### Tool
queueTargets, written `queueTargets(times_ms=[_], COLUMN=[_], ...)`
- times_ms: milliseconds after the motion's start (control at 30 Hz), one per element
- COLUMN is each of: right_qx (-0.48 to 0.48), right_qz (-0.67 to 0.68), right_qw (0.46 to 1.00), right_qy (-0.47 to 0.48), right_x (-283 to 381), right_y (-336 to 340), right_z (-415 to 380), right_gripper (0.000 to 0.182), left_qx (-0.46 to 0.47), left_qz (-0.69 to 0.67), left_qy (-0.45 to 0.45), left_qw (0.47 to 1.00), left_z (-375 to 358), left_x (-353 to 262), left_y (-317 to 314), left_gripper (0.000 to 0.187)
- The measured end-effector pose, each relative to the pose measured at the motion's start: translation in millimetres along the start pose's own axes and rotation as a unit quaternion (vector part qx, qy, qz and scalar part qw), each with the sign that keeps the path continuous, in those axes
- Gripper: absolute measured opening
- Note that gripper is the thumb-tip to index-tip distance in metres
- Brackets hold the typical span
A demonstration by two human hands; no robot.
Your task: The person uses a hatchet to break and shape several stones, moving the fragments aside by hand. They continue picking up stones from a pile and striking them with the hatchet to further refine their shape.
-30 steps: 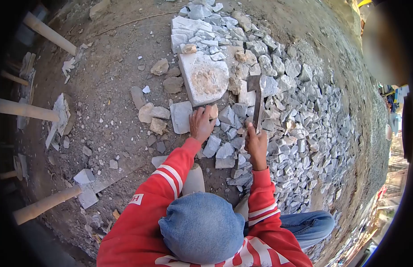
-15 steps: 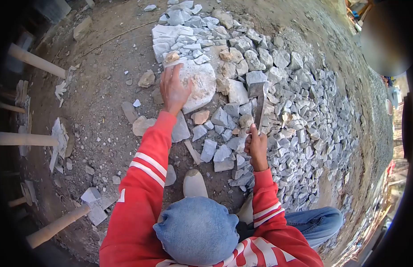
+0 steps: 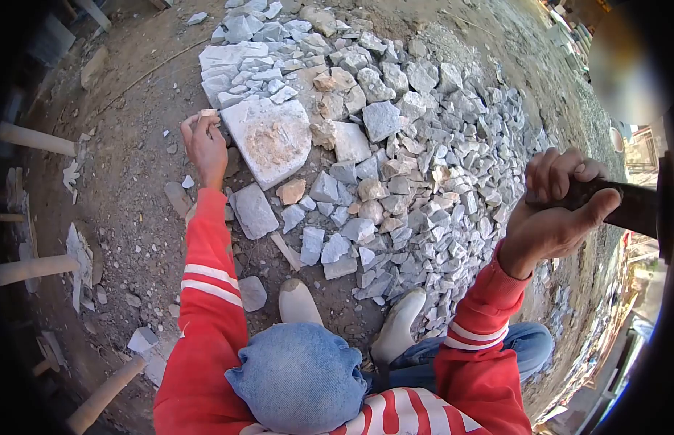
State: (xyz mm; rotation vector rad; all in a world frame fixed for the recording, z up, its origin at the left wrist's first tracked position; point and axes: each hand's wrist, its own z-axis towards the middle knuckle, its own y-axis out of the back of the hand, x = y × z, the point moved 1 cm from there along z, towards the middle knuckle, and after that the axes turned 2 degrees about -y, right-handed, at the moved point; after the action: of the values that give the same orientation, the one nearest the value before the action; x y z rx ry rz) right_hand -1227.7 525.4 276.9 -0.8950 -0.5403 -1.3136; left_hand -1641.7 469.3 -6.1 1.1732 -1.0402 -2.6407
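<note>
My right hand is raised at the right, wrapped round the dark handle of a hammer whose far end runs out into the dark edge of the view. Left of a pale stone slab, my left hand is closed, fingertips together on a small tan stone. The slab lies flat, with a rough brownish patch of crumbs on its upper face. Grey broken stones lie against its right side, and flat pale pieces touch its far edge.
A wide heap of crushed stone spreads to the right. A flat grey stone and a wood sliver lie near my boot. Round wooden posts stand along the left. A denim cap shows at the bottom.
My right hand has swung the hammer up and to the right, away from the stones. My left hand has come off the slab to its left side, with the small stone at its fingertips.
</note>
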Motion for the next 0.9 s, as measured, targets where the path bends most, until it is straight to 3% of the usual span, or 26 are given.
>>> queueTargets(times_ms=[67,100,133,167,200,233,267,333,400,467,533,600,667,767,800,867,900], right_qx=[-0.022,0.000,0.000,-0.043,0.073,0.226,0.205,0.183,0.137,0.152,0.124,0.105,0.075,0.091,0.071,0.157,0.233], right_qz=[0.009,0.054,0.042,0.011,-0.320,-0.432,-0.373,-0.292,-0.168,-0.258,-0.205,-0.107,-0.032,0.023,0.012,-0.173,-0.347], right_qw=[0.997,0.997,0.999,0.991,0.916,0.818,0.802,0.762,0.772,0.846,0.908,0.967,0.996,0.987,0.988,0.970,0.891], right_qy=[0.073,0.061,0.020,-0.124,-0.229,-0.305,-0.418,-0.548,-0.598,-0.441,-0.343,-0.205,-0.027,0.128,0.138,-0.070,-0.176], right_x=[-28,-65,-121,-177,-223,-243,-227,-215,-176,-130,-66,-18,13,-20,-67,-168,-203], right_y=[-19,-22,-10,7,46,61,48,39,21,5,-16,-33,-52,-52,-43,30,66], right_z=[-15,-41,-85,-153,-211,-237,-226,-201,-159,-116,-65,-23,6,-8,-39,-131,-171], right_gripper=[0.052,0.046,0.039,0.034,0.038,0.042,0.045,0.046,0.047,0.048,0.048,0.046,0.045,0.047,0.047,0.041,0.044], left_qx=[0.056,0.084,0.111,0.117,0.121,0.114,0.130,0.150,0.217,0.272,0.284,0.332,0.386,0.409,0.439,0.465,0.455], left_qz=[0.073,0.085,0.096,0.068,0.038,0.034,-0.030,-0.086,-0.337,-0.406,-0.342,-0.380,-0.443,-0.497,-0.508,-0.521,-0.505], left_qy=[-0.001,0.039,0.079,0.090,0.098,0.092,0.092,0.101,0.147,0.088,-0.122,-0.201,-0.163,-0.111,-0.105,-0.103,-0.105], left_qw=[0.996,0.992,0.986,0.987,0.987,0.989,0.987,0.980,0.904,0.868,0.887,0.840,0.792,0.757,0.734,0.708,0.726], left_z=[-38,-58,-74,-89,-99,-102,-101,-94,-75,-61,-46,-54,-89,-144,-161,-169,-167], left_x=[-19,-26,-30,-30,-30,-38,-53,-93,-150,-197,-243,-284,-321,-353,-357,-356,-352], left_y=[35,46,58,70,79,95,114,156,195,230,260,271,269,255,247,244,246], left_gripper=[0.019,0.022,0.026,0.027,0.028,0.028,0.029,0.031,0.026,0.027,0.035,0.032,0.030,0.039,0.039,0.038,0.040])
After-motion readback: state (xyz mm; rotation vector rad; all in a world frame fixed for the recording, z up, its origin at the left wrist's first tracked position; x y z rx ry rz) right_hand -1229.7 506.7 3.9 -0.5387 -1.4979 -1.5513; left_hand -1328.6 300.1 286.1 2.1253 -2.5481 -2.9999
